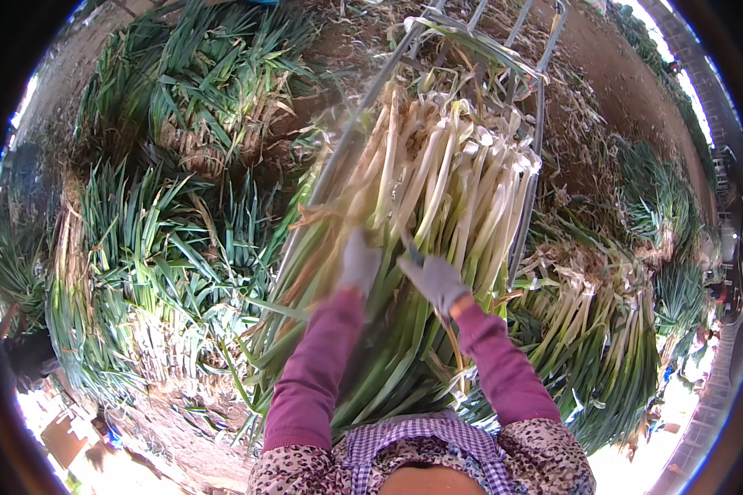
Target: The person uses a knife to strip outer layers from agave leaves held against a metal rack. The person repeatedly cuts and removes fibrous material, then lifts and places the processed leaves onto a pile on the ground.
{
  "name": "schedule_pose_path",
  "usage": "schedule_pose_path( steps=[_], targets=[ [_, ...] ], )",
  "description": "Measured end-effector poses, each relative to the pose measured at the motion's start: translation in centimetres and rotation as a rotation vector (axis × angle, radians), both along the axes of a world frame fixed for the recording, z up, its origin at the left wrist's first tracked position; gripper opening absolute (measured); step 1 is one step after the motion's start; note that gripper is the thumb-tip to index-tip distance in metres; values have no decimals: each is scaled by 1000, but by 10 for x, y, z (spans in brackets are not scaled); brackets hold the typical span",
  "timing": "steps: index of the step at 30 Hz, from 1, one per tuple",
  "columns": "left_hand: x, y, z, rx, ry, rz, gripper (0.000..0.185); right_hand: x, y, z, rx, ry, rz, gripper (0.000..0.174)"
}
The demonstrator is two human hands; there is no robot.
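Observation:
White-stalked scallions or leeks (446, 179) lie in a thick bundle across a metal tube frame (538, 136), their green leaves towards me. My left hand (360, 260), in a pale glove, is on the left part of the bundle, around or against some stalks with dry brown leaves; motion blur hides its fingers. In my right hand (434, 279), also gloved, is a small tool, perhaps a knife (412, 247), pointing up and left over the stalks. Its exact shape is unclear.
Big heaps of green leafy stalks (142, 247) lie on the left, and another pile (585, 297) is close on the right. Peeled husks and dry leaves (563, 117) litter the soil beyond the frame. A cardboard box (65, 438) sits at the lower left.

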State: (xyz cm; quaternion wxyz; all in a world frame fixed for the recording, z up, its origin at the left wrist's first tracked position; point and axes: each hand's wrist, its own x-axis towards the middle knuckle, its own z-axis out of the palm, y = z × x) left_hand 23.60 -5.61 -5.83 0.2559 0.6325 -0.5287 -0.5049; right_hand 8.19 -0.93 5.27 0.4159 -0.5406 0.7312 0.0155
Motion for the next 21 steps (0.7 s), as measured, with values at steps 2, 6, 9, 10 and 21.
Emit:
schedule_pose_path(
  steps=[2, 6, 9, 10, 21],
  targets=[
    [9, 3, -4, -26, 98, 51, 36, 14, 45, 12, 27, -1, -31, 65],
    [18, 6, -13, 51, 198, 63, 38, 25, 65, 18, 175, 103, 77, 67],
    [20, 6, -20, 42, 186, 66, 44, 19, 29, 5, 172, 146, 69, 68],
    [21, 6, -22, 71, 178, 60, 46, 15, 16, 0, 130, 116, 62, 66],
    [24, 6, 7, -256, 153, -11, 61, -29, -140, -31, -234, 183, -57, 75]
  ],
)
